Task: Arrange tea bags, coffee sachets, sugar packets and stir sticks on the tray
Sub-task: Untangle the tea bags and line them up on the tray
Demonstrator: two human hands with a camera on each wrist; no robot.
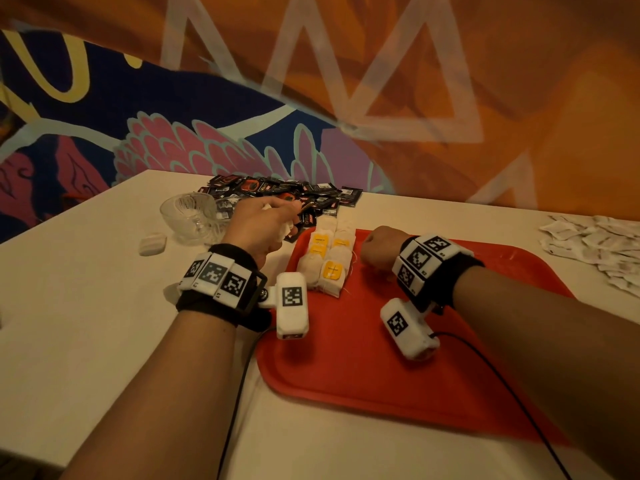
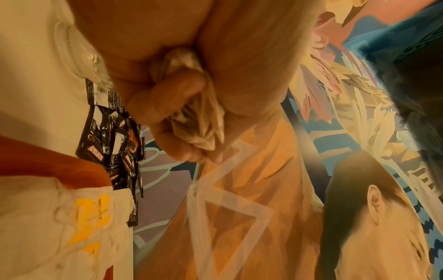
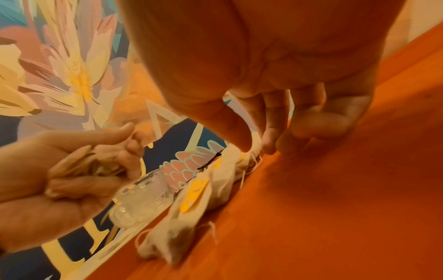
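A red tray (image 1: 433, 358) lies on the white table. Two rows of tea bags (image 1: 329, 261) with yellow tags lie along its left part. My right hand (image 1: 375, 249) rests on the tray just right of them. In the right wrist view its thumb and forefinger (image 3: 256, 149) pinch the edge of a far tea bag (image 3: 237, 159), and the other fingers curl onto the tray (image 3: 335, 208). My left hand (image 1: 266, 220) hovers left of the tray's far corner, gripping a bunch of tea bags (image 2: 201, 121) in its fist. No stir sticks are in view.
A heap of black coffee sachets (image 1: 284, 195) lies behind the tray against the painted wall. A glass cup (image 1: 188, 213) stands left of it, with a small white object (image 1: 152, 244) nearer me. White sugar packets (image 1: 595, 244) are spread at the far right.
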